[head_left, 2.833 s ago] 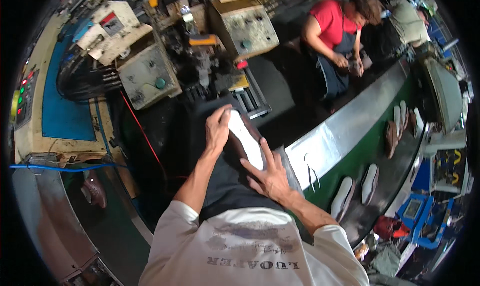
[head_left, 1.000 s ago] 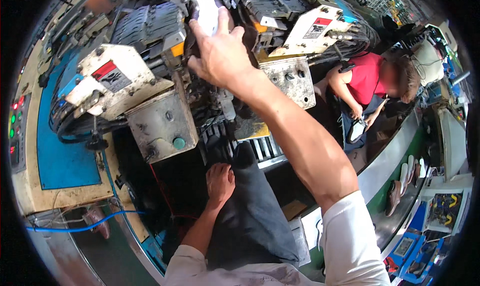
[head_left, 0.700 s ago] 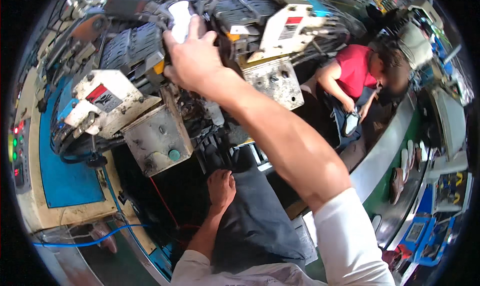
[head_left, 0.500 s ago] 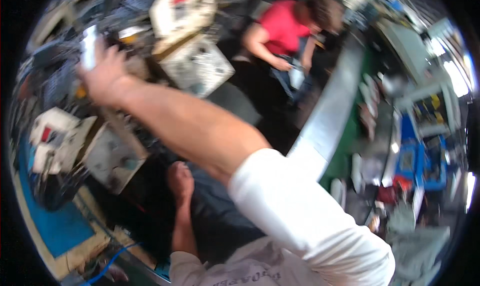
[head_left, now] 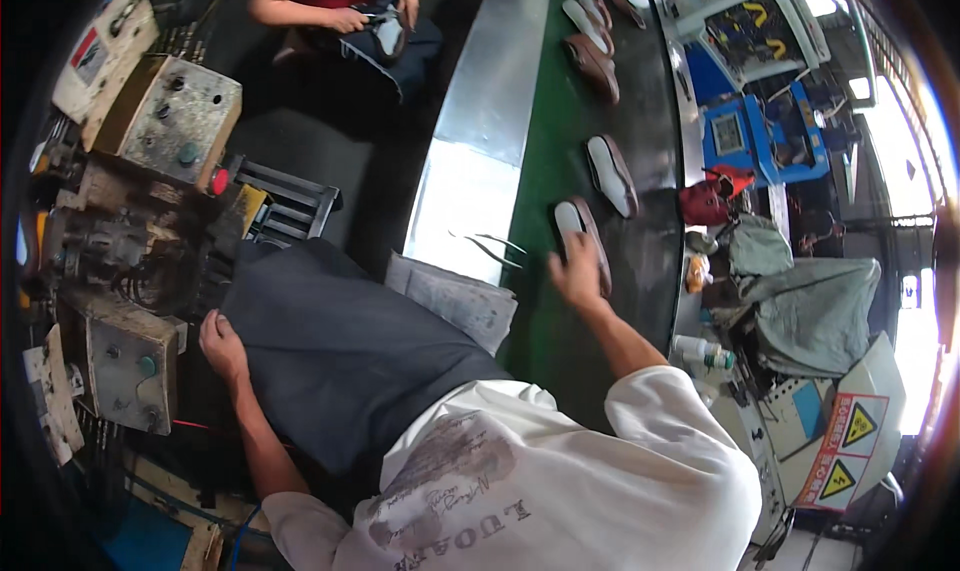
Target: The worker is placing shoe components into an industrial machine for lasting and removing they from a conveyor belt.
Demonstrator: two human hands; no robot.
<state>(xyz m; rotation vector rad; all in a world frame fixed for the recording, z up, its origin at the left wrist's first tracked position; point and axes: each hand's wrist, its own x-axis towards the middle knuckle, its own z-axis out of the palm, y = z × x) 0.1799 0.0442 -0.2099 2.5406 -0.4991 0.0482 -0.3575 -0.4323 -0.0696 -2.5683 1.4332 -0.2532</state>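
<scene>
My right hand reaches over the green conveyor belt, its thumb and fingers apart. The fingertips overlap the white inside of a brown shoe; no firm grip shows. My left hand is low beside the dark apron over my lap, near the machine. Its fingers are loosely curled, with nothing visible in them. Another brown shoe with a white inside lies just beyond on the belt, and several more shoes stand farther up.
A machine with control boxes is close on my left. A metal ledge borders the green belt, with tweezers and a folded grey cloth at its near end. A person sits ahead holding a shoe. Red bag at right.
My right hand has swung from the machine at the far left to the shoe on the belt. The view has turned right. My left hand stays low by my lap.
</scene>
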